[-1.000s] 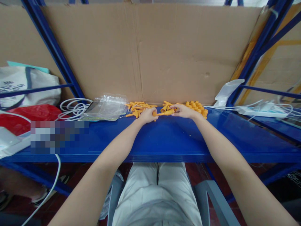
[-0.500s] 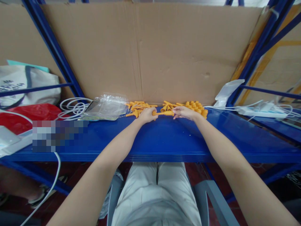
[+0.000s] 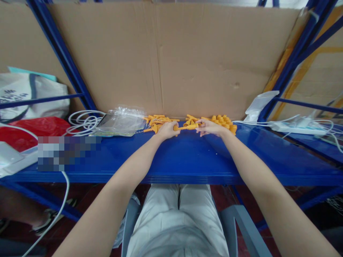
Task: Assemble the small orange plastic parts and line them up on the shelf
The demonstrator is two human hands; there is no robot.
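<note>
Both hands meet at the back of the blue counter [image 3: 187,157], against the cardboard. The left hand [image 3: 167,130] is closed around one end of an orange screw piece [image 3: 187,127]; the right hand [image 3: 210,127] pinches its other end. The piece hangs just above the counter between two orange heaps, the bolts [image 3: 157,121] and the caps [image 3: 223,121]. A loose pinch could let it drop among the bolts. Compared with half a second ago, the right fingers sit slightly higher and the piece tilts up a little.
</note>
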